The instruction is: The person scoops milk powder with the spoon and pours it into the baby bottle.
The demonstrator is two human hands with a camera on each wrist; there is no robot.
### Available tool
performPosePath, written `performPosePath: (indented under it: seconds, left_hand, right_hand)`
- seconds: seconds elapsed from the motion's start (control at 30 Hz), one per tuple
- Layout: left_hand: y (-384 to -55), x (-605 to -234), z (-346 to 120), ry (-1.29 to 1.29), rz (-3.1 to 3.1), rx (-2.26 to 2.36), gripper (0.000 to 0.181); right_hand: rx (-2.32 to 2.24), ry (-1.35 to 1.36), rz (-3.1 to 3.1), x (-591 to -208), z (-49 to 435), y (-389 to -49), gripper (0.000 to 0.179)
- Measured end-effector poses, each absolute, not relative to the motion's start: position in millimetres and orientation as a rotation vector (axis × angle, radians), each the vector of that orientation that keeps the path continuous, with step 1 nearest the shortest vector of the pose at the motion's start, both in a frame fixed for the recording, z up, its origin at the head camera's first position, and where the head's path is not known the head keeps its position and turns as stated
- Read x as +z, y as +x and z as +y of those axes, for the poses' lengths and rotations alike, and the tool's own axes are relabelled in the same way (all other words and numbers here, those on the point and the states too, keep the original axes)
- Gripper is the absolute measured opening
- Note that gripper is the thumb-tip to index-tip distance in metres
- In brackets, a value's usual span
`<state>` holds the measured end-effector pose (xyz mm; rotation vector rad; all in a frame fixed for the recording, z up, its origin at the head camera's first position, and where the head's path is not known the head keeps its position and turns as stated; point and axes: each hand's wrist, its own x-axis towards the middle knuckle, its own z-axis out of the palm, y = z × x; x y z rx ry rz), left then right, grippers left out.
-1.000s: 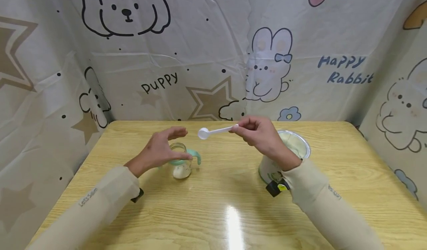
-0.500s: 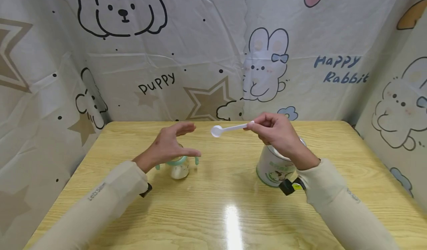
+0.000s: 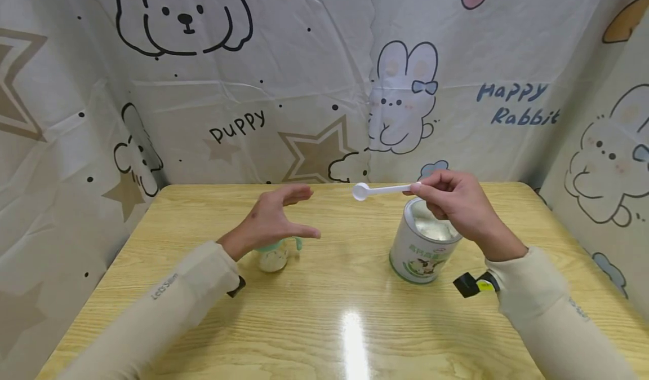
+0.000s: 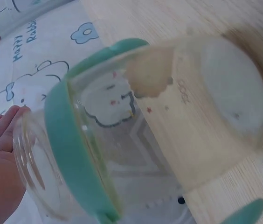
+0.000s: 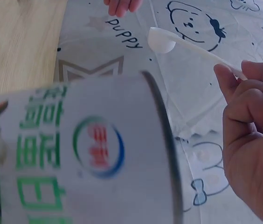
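Two hands (image 3: 271,217) (image 3: 463,204), one scoop (image 3: 375,190), one bottle (image 3: 272,259), one can (image 3: 419,249) show

White scoop (image 5: 163,43) between fingers (image 5: 226,83)

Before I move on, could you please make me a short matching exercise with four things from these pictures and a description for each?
Things:
1. Measuring scoop
2. Powder tin
3. Baby bottle
4. Left hand

Descriptions:
A. See-through, with a mint-green collar
B. Raised above the tabletop, holding nothing
C. White, pinched by its handle in the right hand
D. Marked with large green characters

Right pairs: 1-C, 2-D, 3-A, 4-B.
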<state>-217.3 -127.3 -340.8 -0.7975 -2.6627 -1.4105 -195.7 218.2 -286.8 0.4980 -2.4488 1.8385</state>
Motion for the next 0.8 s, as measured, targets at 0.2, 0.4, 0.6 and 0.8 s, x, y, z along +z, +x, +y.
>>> performPosePath:
  seconds: [0.2,0.4,0.6,0.8]
  left_hand:
    - [-218,-341,-117,-0.828,-2.676,-1.411,0.090]
    - [-218,-341,-108,-0.827,-2.696,-1.431,0.093]
    - [-217,-341,-100,-0.850,-2.685,-1.457,0.096]
    - [-215,-341,-91,-0.876,-2.670,-1.506,0.102]
  right_hand:
    - [1.829,0.480,-2.449,-286,234,-192,0.014]
    - [1.875,0.439,-2.421,-289,249,-189,0.012]
    - [1.807,0.407,-2.429,-289,265,-185,0.011]
    - [1.874,0.412,-2.363,-294,279,-182,0.012]
